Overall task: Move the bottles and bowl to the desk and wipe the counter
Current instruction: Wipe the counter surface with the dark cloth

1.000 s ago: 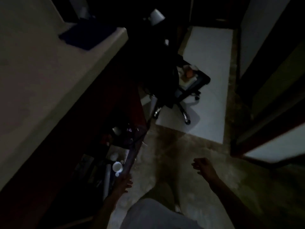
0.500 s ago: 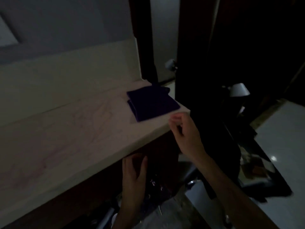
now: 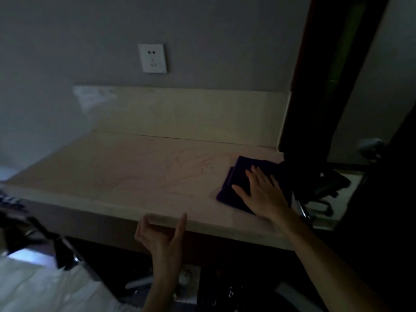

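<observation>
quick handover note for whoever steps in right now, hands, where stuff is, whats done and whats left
Right hand: fingers straight, lying flat on the folded purple cloth.
Left hand: loosely curled at the counter's front edge, holding nothing.
Cloth: at the right end of the counter, near its front edge.
Done: no bottles or bowl show on the counter, so the clearing looks finished; the desk is out of view, so I cannot confirm where they went.
Left: wipe the counter. The cloth sits folded at the right end, so sweeping it leftward across the surface seems the likely start.
</observation>
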